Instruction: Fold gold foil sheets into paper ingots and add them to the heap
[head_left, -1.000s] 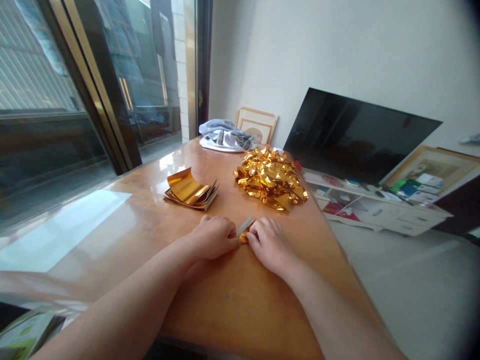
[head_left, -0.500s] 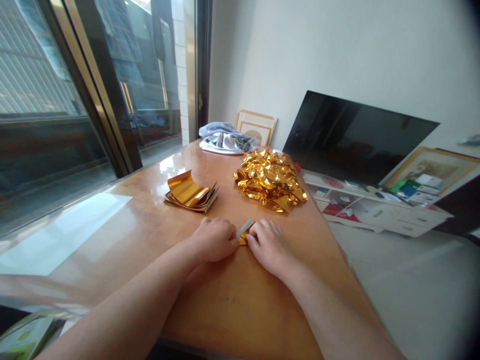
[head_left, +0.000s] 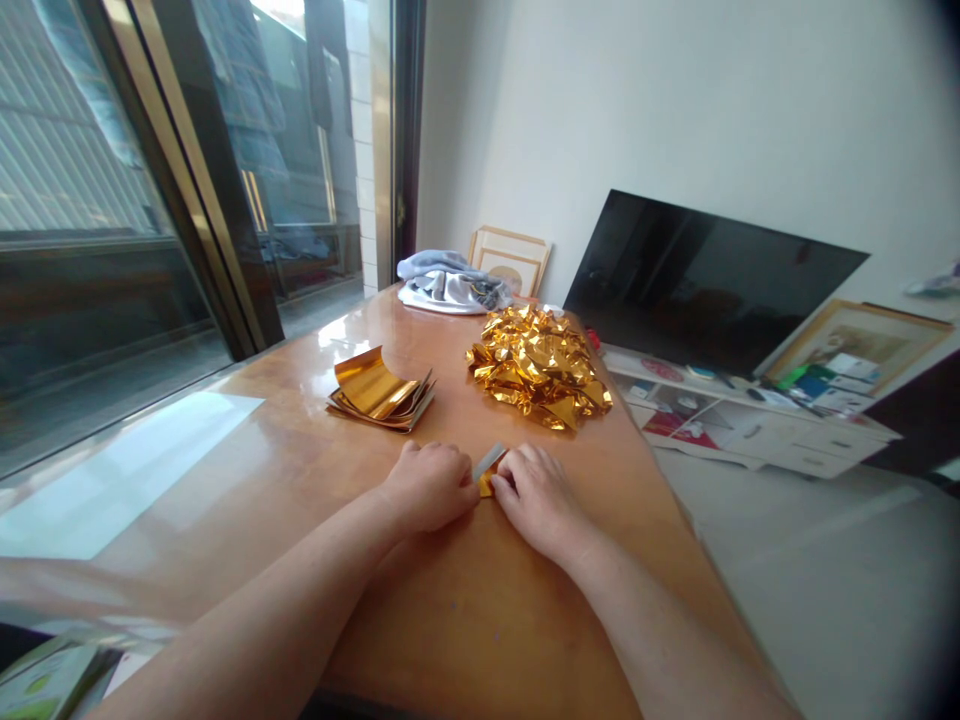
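Observation:
Between my hands, low over the wooden table [head_left: 480, 590], is a small piece of gold foil paper [head_left: 486, 485] with a pale grey strip [head_left: 489, 460] along its far side. My left hand [head_left: 435, 483] has its fingers curled and closed on the paper's left end. At the right end, my right hand [head_left: 536, 492] pinches the same sheet between thumb and fingers. Most of the paper is hidden by the fingers. Beyond my left hand lies a stack of gold foil sheets [head_left: 375, 385], the top one curling up. A heap of folded gold foil pieces [head_left: 544, 365] sits beyond my right hand.
Folded cloth [head_left: 450, 283] lies at the table's far end, with picture frames [head_left: 510, 258] behind it. To the right, past the table edge, stand a large dark television [head_left: 705, 280] and a low white cabinet [head_left: 765, 435]. Glass doors [head_left: 285, 180] run along the left.
The whole view has shifted very slightly. Both hands keep their hold on the gold paper in nearly the same place.

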